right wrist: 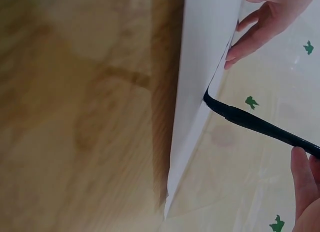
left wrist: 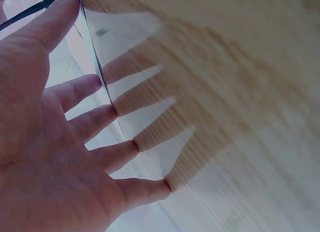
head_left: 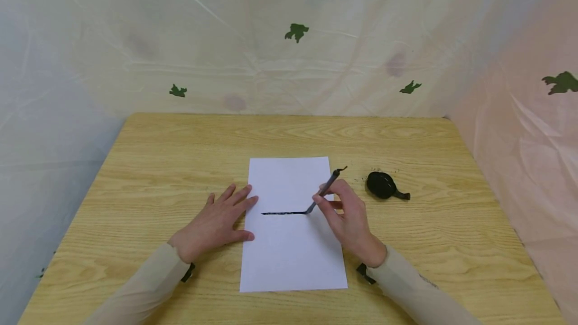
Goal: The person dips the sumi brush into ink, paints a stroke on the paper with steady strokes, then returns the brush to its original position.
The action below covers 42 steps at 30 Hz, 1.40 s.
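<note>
On the wooden table (head_left: 158,164), right hand (head_left: 347,214) pinches brush (head_left: 322,192); flat left hand (head_left: 217,222) presses paper (head_left: 293,255).

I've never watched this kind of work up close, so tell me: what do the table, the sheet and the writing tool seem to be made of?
The table looks like light wood or wood-look laminate: visible grain, soft sheen. The sheet seems plain white matte paper, thin and flat, with a black line on it. The brush in the right hand is slim and dark; its material is unclear. The left hand presses the sheet's edge.
</note>
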Each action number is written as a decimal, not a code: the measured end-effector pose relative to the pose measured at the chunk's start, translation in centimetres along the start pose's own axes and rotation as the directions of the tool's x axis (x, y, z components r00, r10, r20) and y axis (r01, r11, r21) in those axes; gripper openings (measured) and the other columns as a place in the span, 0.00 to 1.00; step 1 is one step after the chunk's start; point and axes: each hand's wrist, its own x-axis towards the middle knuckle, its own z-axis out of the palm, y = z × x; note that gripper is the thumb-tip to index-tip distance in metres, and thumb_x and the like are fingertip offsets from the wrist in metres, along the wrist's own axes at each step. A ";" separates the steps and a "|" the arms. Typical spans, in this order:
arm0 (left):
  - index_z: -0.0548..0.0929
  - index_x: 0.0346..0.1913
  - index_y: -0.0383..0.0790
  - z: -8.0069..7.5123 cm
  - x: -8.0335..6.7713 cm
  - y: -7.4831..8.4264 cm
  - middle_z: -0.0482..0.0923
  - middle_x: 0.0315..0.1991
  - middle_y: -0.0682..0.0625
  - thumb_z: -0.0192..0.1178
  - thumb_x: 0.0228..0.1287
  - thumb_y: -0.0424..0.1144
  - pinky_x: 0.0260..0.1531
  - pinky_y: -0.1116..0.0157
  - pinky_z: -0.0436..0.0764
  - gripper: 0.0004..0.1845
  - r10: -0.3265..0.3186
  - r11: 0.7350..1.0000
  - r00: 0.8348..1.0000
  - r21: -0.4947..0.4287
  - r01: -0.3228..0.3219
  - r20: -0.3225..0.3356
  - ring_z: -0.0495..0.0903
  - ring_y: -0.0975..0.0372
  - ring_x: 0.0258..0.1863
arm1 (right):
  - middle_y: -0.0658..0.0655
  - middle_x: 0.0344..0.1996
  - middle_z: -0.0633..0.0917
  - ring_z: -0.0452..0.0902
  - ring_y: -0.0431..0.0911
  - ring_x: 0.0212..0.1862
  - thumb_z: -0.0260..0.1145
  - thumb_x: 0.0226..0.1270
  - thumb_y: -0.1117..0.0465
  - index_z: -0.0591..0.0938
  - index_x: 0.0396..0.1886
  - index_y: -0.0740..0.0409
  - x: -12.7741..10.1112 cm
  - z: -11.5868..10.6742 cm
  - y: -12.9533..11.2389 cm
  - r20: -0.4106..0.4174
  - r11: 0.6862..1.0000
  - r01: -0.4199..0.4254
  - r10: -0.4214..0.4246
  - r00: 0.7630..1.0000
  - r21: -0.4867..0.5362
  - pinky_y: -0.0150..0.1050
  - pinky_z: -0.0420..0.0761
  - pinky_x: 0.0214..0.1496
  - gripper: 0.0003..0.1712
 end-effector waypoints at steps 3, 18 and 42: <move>0.68 0.78 0.42 0.0 0.0 0.0 0.56 0.81 0.43 0.73 0.62 0.56 0.65 0.24 0.55 0.45 0.000 1.000 1.000 0.002 0.000 0.001 0.50 0.37 0.80 | 0.57 0.39 0.83 0.85 0.50 0.41 0.63 0.76 0.50 0.79 0.45 0.65 -0.1 -0.2 0.0 0.010 1.000 -0.024 0.024 1.000 0.003 0.31 0.86 0.37 0.19; 0.68 0.78 0.42 -0.1 0.1 0.0 0.56 0.81 0.42 0.73 0.62 0.57 0.65 0.24 0.55 0.46 -0.001 1.000 1.000 0.014 0.000 0.009 0.51 0.38 0.80 | 0.60 0.39 0.84 0.86 0.52 0.40 0.64 0.75 0.52 0.80 0.46 0.66 -0.1 -0.4 0.1 -0.012 1.000 0.001 0.000 1.000 0.011 0.31 0.86 0.37 0.18; 0.68 0.78 0.43 0.0 0.1 0.0 0.56 0.81 0.43 0.72 0.62 0.57 0.64 0.24 0.55 0.46 0.003 1.000 1.000 0.013 -0.003 0.004 0.50 0.37 0.80 | 0.58 0.39 0.83 0.83 0.42 0.43 0.64 0.77 0.50 0.80 0.44 0.64 -0.6 -1.0 0.3 -0.008 0.997 -0.078 0.078 0.997 0.012 0.31 0.86 0.39 0.18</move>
